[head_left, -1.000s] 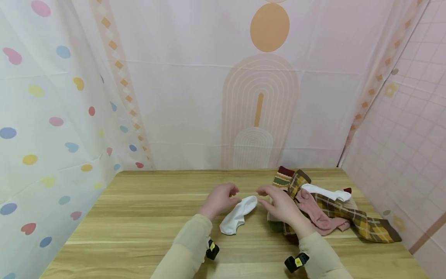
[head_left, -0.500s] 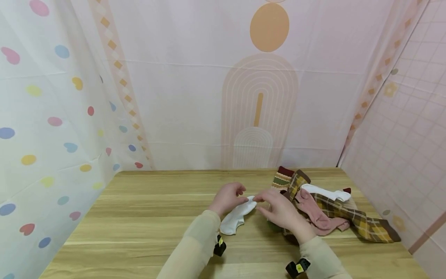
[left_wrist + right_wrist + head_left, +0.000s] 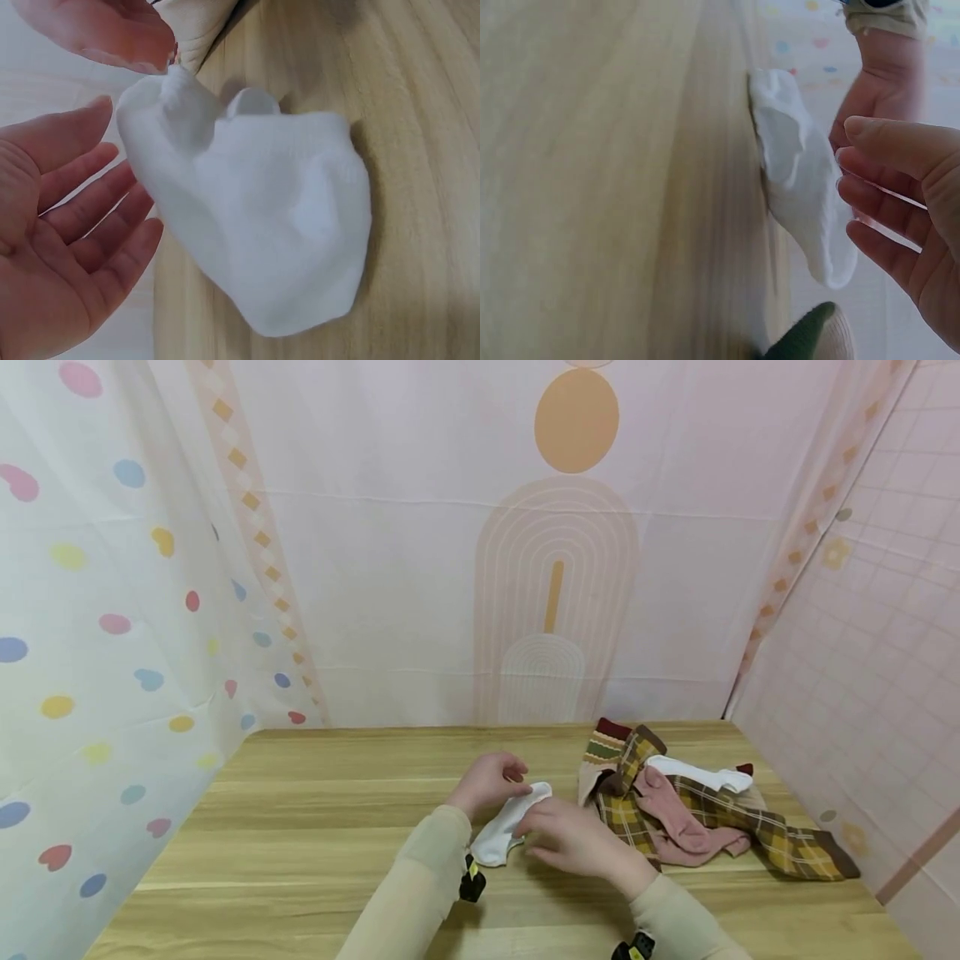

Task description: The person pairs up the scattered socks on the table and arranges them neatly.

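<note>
A white sock (image 3: 497, 832) lies on the wood-grained tabletop (image 3: 337, 827), slanting from its near left end to its far right end. It is short and low-cut, of soft, matte fabric with faint ribbing near the opening; its surface is gently puckered, its outline rounded.

The left hand (image 3: 491, 785) is at the sock's far left side, thumb apart from loosely bent, spread fingers, holding nothing. The right hand (image 3: 573, 839) is at the sock's right, its fingers relaxed and thumb apart, nothing in its grasp; in the head view its fingertips overlap the sock's middle, but whether they touch the cloth cannot be told.

Farther right, a loose pile includes a wrinkled pink sock (image 3: 675, 814), a long brown and yellow plaid sock (image 3: 802, 843), a second white sock (image 3: 697, 773) draped on top, and a striped sock (image 3: 603, 749) with a dark red cuff at the far left.
</note>
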Motion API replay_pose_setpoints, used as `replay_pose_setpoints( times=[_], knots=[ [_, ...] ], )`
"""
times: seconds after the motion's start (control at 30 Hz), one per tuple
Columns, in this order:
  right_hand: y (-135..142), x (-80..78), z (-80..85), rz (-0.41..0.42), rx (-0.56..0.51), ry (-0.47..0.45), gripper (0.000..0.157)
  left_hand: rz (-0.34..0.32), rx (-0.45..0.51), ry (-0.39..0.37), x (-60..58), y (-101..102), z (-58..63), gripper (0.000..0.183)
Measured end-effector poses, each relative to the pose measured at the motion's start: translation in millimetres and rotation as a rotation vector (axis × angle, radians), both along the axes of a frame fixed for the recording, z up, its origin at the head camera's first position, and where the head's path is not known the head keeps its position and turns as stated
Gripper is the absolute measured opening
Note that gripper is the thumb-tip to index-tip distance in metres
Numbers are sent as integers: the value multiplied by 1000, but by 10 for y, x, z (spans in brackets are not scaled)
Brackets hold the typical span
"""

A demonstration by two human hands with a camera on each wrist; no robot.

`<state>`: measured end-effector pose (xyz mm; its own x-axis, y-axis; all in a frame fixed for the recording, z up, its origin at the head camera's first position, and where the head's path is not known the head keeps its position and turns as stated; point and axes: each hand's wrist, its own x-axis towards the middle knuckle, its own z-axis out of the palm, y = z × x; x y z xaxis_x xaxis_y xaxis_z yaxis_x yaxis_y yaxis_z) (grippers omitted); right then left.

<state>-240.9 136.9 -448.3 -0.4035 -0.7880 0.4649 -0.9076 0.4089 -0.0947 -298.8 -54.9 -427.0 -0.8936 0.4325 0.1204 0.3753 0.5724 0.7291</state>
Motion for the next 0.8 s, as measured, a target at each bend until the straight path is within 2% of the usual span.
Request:
replay_pose_setpoints(
  times=[0.07,0.27,0.37,0.6,0.8],
  knots=[
    [-21,-6,-13,18,16,21,28,-7,27,-35,-30,-15,-27,33],
    [-87,-24,-44,69,70,51,27,-43,182,-205,-77,-76,-64,35],
    [-125,-23,-54,76,95,49,27,-45,201,-248,-91,-90,-95,34],
    [-215,0,-53,97,143,48,32,-53,206,-286,-105,-93,-128,33],
    [-256,31,-53,75,219,19,36,-56,165,-259,-124,-101,-139,27]
  ],
)
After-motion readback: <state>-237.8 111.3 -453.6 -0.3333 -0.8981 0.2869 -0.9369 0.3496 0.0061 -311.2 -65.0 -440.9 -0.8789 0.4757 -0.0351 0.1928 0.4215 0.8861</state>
